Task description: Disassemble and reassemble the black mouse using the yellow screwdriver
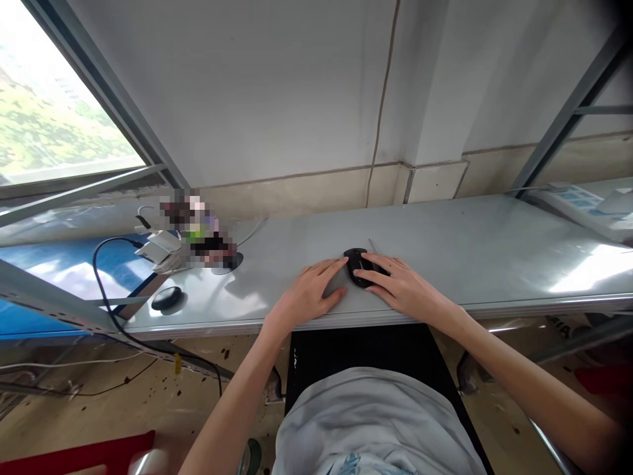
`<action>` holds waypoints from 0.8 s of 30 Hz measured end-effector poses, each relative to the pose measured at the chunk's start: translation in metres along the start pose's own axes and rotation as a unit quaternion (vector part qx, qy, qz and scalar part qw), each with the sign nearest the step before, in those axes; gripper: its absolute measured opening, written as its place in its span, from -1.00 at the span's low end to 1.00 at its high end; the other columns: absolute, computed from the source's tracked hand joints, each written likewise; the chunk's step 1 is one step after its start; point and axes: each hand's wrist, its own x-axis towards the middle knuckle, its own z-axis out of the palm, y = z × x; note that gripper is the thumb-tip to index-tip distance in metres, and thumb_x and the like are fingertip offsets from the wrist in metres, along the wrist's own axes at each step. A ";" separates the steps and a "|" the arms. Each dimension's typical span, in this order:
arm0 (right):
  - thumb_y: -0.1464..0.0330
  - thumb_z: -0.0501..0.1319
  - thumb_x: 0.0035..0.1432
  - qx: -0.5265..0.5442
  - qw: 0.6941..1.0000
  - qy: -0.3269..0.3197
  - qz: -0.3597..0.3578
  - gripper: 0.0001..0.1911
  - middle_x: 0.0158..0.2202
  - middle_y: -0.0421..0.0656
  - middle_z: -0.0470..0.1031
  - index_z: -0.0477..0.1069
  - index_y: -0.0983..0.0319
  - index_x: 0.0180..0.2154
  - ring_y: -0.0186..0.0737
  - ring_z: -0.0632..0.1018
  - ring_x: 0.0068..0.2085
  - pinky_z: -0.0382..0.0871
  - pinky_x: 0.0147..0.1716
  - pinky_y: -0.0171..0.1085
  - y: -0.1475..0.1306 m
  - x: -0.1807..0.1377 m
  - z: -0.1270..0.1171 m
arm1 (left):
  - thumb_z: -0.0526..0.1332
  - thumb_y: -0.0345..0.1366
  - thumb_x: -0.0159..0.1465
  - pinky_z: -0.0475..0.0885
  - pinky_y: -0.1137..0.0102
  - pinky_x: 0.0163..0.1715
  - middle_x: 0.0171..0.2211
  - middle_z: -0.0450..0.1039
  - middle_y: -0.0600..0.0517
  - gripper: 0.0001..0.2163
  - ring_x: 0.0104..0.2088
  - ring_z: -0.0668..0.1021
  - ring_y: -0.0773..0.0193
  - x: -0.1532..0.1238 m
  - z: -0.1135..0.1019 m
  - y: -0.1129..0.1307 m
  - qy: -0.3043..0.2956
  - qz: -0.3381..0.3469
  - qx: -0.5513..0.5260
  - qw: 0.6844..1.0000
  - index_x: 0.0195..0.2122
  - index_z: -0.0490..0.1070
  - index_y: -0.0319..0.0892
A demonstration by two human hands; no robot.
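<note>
A black computer mouse [360,269] lies on the grey metal table [445,241] in front of me, near its front edge. My right hand [403,282] comes in from the right, fingers and thumb closed around the mouse's right side, hiding part of it. My left hand [312,290] rests on the tabletop to the left of the mouse, fingers stretched out. Its index fingertip reaches the mouse's left edge, while the thumb lies apart on the table. Just behind the mouse is a thin grey strip [372,245], too small to name.
Another rounded black object [167,299], like a mouse, sits at the table's left end. Behind it are a blurred-out item [200,231], a white box [159,247] and a black cable [99,270]. Metal posts [548,125] frame both sides; papers [588,204] lie far right.
</note>
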 end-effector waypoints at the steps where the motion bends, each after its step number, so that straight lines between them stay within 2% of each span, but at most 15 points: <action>1: 0.38 0.05 0.48 0.005 1.000 0.000 0.000 -0.61 0.34 0.18 0.28 0.36 0.21 0.26 0.10 0.32 0.37 0.39 0.22 0.11 0.000 0.000 0.000 | 0.10 -0.14 0.49 0.28 0.13 0.29 0.37 0.26 -0.02 -0.47 0.33 0.36 0.07 0.000 0.000 0.000 0.001 -0.003 -0.002 1.000 0.45 0.05 0.01; 14: 0.32 0.08 0.47 0.030 0.999 0.021 0.011 -0.62 0.34 0.08 0.33 0.36 0.18 0.24 0.08 0.35 0.35 0.38 0.23 0.12 -0.001 0.000 0.000 | 0.11 -0.10 0.48 0.29 0.09 0.30 0.32 0.31 -0.09 -0.45 0.32 0.37 0.01 -0.001 0.002 -0.002 0.008 -0.016 -0.002 1.000 0.45 0.06 0.00; 20: 0.34 0.04 0.47 0.073 0.977 0.136 0.145 -0.68 0.11 -0.01 0.53 0.43 0.16 0.14 0.00 0.54 0.13 0.46 0.14 0.00 -0.001 -0.001 -0.014 | 0.08 -0.14 0.49 0.37 0.11 0.24 0.24 0.40 -0.11 -0.52 0.23 0.46 0.02 -0.001 0.002 -0.004 0.042 -0.045 0.004 0.998 0.40 0.17 -0.07; 22: 0.33 0.02 0.46 0.057 0.970 0.130 0.197 -0.66 0.08 -0.02 0.55 0.43 0.17 0.14 0.02 0.55 0.10 0.47 0.11 0.01 0.007 -0.004 -0.018 | 0.06 -0.16 0.49 0.37 0.08 0.24 0.25 0.39 -0.14 -0.56 0.25 0.44 -0.01 -0.001 0.004 -0.006 0.054 -0.075 0.024 0.995 0.36 0.24 -0.13; 24: 0.33 -0.01 0.45 0.030 0.966 0.088 0.240 -0.61 0.12 0.00 0.53 0.40 0.21 0.18 0.10 0.53 0.13 0.48 0.09 0.07 0.018 -0.009 -0.018 | 0.04 -0.16 0.50 0.35 0.05 0.26 0.30 0.34 -0.18 -0.56 0.30 0.39 -0.04 0.000 0.005 -0.007 0.048 -0.103 0.042 0.993 0.34 0.26 -0.19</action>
